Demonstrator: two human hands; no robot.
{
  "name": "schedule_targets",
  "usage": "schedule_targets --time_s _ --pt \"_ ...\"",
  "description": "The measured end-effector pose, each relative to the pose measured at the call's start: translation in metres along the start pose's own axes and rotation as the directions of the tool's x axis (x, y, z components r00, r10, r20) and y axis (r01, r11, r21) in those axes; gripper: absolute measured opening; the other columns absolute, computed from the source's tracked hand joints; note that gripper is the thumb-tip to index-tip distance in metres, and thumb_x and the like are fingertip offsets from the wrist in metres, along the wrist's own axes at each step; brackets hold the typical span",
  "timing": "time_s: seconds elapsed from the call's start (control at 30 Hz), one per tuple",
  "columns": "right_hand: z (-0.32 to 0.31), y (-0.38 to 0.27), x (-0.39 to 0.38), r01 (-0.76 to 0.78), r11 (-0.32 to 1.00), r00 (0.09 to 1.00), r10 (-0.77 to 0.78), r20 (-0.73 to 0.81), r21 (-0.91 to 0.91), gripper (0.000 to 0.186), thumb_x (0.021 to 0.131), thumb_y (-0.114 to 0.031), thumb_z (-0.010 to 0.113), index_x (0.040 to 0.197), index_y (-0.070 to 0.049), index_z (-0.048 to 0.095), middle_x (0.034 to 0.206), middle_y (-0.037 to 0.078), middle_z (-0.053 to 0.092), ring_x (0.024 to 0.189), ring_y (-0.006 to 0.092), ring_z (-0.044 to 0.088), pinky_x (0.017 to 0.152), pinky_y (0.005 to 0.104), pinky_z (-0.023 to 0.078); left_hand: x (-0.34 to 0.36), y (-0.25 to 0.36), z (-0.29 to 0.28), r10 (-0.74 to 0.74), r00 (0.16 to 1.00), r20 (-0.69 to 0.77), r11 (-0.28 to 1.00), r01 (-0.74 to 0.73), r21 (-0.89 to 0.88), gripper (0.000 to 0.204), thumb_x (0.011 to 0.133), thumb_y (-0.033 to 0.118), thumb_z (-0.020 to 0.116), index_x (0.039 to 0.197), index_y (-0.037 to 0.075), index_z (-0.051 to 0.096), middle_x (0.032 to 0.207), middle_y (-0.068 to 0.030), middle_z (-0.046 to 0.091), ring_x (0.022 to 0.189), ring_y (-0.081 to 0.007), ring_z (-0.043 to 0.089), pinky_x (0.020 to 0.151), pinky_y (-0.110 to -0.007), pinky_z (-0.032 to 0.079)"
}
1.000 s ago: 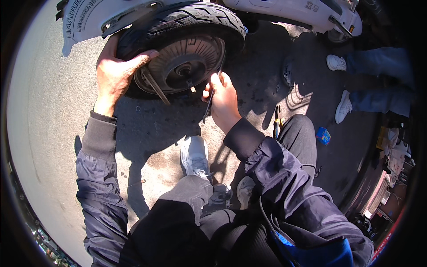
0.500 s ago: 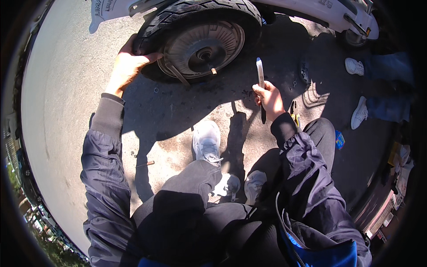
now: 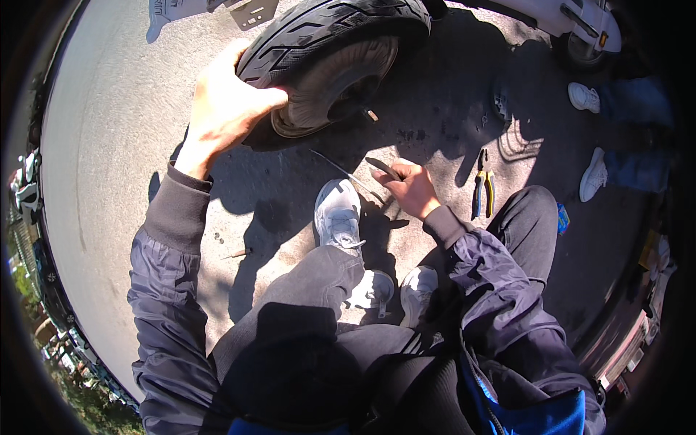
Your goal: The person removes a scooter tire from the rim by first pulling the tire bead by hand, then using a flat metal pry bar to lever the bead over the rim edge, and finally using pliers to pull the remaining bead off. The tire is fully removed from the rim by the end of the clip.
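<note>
We saw a white vehicle [image 3: 536, 10] beyond and to the right of our right fingers, partly cut off by the edge of view; next in size, the black-tyred wheel [image 3: 333, 43] stood tilted just right of our left fingers, its hub facing us. Well to the right of our right fingers were a co-worker's blue-trousered legs [image 3: 638, 101]. Our left hand [image 3: 225, 101] gripped the tyre's left edge, thumb on the side near the rim, the other fingertips hidden behind the rubber. Our right hand [image 3: 415, 188] was closed around a dark flat bar [image 3: 380, 167], whose tip poked out left of those fingers, apart from the wheel. Pliers [image 3: 479, 185] with yellow-and-blue handles lay on the ground near our right fingers, on their right side; a slim rod [image 3: 349, 175] lay to their left, and a small blue box [image 3: 562, 218] sat farther right of them, beside our knee
</note>
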State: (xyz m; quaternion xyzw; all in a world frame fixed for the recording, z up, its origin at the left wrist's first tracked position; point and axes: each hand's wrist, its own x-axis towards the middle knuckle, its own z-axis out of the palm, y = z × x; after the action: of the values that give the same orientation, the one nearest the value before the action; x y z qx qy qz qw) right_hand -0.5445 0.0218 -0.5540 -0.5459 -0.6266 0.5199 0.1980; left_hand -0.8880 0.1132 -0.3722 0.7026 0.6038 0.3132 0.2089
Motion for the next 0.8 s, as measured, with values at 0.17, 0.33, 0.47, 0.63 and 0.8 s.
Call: schedule_targets --time_s 0.17,0.33,0.47,0.63,0.8 --pt "-0.007 -0.001 -0.005 -0.155 0.986 0.980 0.161 0.115 -0.054 0.032 0.098 -0.030 0.084 0.094 0.001 0.082 0.064 0.010 0.064 0.063 0.0106 0.055 0.061 0.0379 0.046 0.035 0.045 0.004 0.060 0.986 0.154 0.922 -0.114 0.370 0.084 0.074 0.043 0.097 0.138 -0.002 0.069 0.119 -0.0189 0.079 0.108 -0.0310 0.078 0.101 -0.041 0.061" --pt "-0.031 -0.026 0.003 -0.185 0.965 0.933 0.231 0.277 -0.184 0.025 0.101 -0.024 0.081 0.096 0.000 0.085 0.063 0.007 0.062 0.064 0.0080 0.054 0.060 0.0359 0.046 0.032 0.057 0.007 0.180 0.972 0.153 0.969 -0.201 0.141 0.102 0.070 0.068 0.098 0.138 -0.002 0.068 0.126 -0.0226 0.076 0.113 -0.0372 0.077 0.101 -0.044 0.061" --pt "-0.073 -0.077 0.002 -0.247 0.958 0.926 0.277 0.258 -0.142 0.034 0.103 -0.033 0.080 0.102 0.001 0.083 0.063 0.006 0.059 0.066 0.0083 0.050 0.062 0.0355 0.044 -0.007 0.066 0.012 -0.130 0.963 0.235 0.984 0.155 -0.090 0.095 0.070 0.046 0.104 0.145 0.004 0.066 0.132 -0.0178 0.073 0.121 -0.0298 0.074 0.110 -0.041 0.057" --pt "-0.128 -0.140 -0.018 -0.066 0.997 0.967 0.074 0.242 -0.041 0.041 0.104 -0.035 0.081 0.090 0.003 0.073 0.067 -0.001 0.047 0.069 0.0088 0.044 0.062 0.0334 0.039 -0.007 0.060 0.022 -0.013 0.979 0.204 0.981 0.052 -0.186 0.068 0.079 0.030 0.099 0.136 0.002 0.074 0.123 -0.0142 0.078 0.110 -0.0208 0.077 0.102 -0.034 0.060" --pt "-0.139 -0.131 -0.028 -0.254 0.966 0.935 0.235 0.267 0.037 0.036 0.113 -0.039 0.068 0.104 -0.004 0.068 0.075 -0.002 0.053 0.071 0.0077 0.051 0.064 0.0301 0.043 0.009 0.038 0.020 0.082 0.992 0.098 0.994 -0.075 -0.073 0.100 0.077 0.045 0.102 0.156 0.002 0.058 0.146 -0.0202 0.070 0.135 -0.0315 0.069 0.118 -0.041 0.053"
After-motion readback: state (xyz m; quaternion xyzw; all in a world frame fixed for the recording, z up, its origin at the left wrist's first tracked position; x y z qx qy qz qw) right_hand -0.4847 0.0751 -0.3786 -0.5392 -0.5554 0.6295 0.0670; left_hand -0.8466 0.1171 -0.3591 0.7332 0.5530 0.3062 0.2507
